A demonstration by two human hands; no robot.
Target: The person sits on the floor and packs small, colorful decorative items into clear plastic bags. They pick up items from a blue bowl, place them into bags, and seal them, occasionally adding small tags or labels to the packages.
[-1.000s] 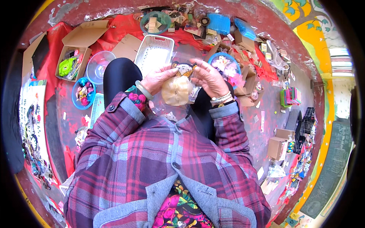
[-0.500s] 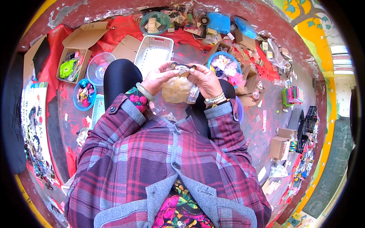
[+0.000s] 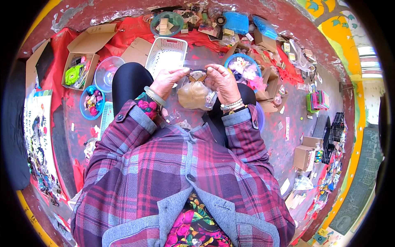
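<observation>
Both hands — left hand (image 3: 168,80), right hand (image 3: 222,82) — have fingers pinched closed on the top edge of a clear plastic bag (image 3: 194,94), held above the lap. Risk: the slick film slips from the pinch and the bag drops to the littered floor (image 3: 284,140).

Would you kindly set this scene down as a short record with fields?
Left hand: left hand pinches the top edge of a clear plastic bag
Right hand: right hand pinches the same top edge
Bag contents: pale tan lump, a small dark item above it
Beyond hands: white basket, empty
Person's left: clear bowl, cardboard box
Person's right: blue bowl with pink and white items
</observation>
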